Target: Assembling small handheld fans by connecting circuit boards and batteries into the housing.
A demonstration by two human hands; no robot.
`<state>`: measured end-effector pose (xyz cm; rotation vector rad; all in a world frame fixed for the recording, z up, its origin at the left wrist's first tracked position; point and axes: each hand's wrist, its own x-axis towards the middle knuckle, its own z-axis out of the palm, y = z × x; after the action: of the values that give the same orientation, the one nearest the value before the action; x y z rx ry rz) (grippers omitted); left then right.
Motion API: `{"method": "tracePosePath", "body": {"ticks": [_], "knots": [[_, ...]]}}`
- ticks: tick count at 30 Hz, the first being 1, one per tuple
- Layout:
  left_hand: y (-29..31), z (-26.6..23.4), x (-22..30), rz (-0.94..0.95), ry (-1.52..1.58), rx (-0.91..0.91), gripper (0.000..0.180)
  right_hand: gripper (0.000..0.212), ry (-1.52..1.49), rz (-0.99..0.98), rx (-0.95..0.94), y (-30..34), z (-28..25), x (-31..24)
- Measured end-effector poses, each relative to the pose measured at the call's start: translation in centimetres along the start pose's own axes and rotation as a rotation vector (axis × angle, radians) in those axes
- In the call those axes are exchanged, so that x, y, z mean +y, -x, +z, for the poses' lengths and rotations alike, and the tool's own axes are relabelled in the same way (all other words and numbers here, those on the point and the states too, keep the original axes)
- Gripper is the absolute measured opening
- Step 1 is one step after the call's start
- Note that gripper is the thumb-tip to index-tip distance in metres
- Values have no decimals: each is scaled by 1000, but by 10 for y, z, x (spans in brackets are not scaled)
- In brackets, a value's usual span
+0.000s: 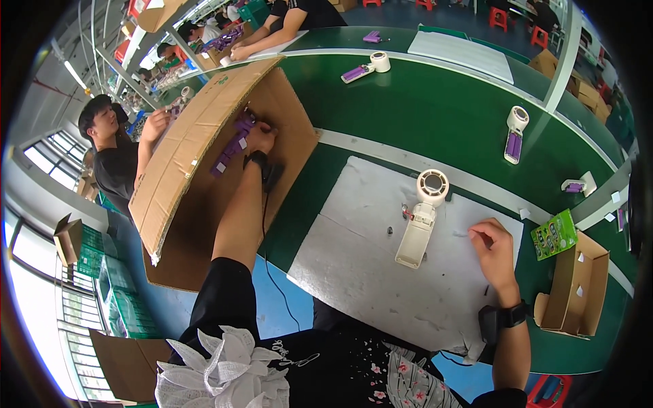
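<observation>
My left hand (pixel 260 139) reaches inside a large cardboard box (pixel 197 153), its fingers closed on a purple battery pack (pixel 231 155); the fingertips are partly hidden. More purple shows just above that hand. On a grey mat (pixel 340 238) lies a white handheld fan (pixel 415 234), round head away from me, its handle an open, hollow shell. Small red wires (pixel 407 212) stick out beside its neck. To the right of the fan, my right hand (pixel 491 250) hovers over or rests on the mat, fingers curled together; whatever they may hold is hidden.
Across the green bench stand or lie white fans with purple handles, one (pixel 367 66) far, another (pixel 515 134) at right. A green packet (pixel 554 235) and a small open carton (pixel 578 285) lie right of the mat. A co-worker (pixel 112 149) is beyond the box. A black cable (pixel 272 279) hangs beside it.
</observation>
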<state>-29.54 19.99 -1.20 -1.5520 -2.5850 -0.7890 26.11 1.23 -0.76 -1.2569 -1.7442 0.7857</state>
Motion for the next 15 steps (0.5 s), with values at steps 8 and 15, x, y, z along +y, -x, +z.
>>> {"method": "tracePosePath", "body": {"ticks": [8, 15], "knots": [[60, -21, 8, -393, 1637, -306, 21, 5, 18, 15, 1, 0, -4, 3], [216, -77, 147, 276, 1475, -668, 23, 14, -209, 34, -95, 2, -4, -10]]}}
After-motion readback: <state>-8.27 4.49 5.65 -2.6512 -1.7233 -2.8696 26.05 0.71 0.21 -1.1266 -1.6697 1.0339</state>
